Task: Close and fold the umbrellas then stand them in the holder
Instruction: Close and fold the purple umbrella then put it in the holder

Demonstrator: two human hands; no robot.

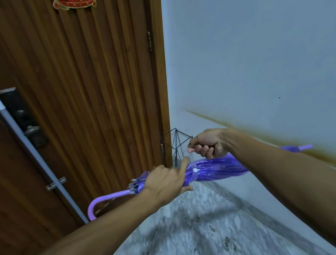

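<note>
A closed purple umbrella (213, 169) lies level in front of me, its canopy rolled and bound by a strap with a white snap. Its curved lilac handle (100, 202) points left and its tip (305, 147) points right. My left hand (166, 183) grips the canopy near the rib ends, the index finger stretched toward the strap. My right hand (206, 143) is closed on the top of the rolled canopy, with the thumb pointing left. A black wire umbrella holder (177, 145) stands in the corner just behind my hands, partly hidden by them.
A brown ribbed wooden door (85, 91) with a dark lock plate fills the left. A grey mop pole (31, 149) leans against it. A pale wall (258, 40) with a brown streak runs along the right. Speckled grey floor lies below.
</note>
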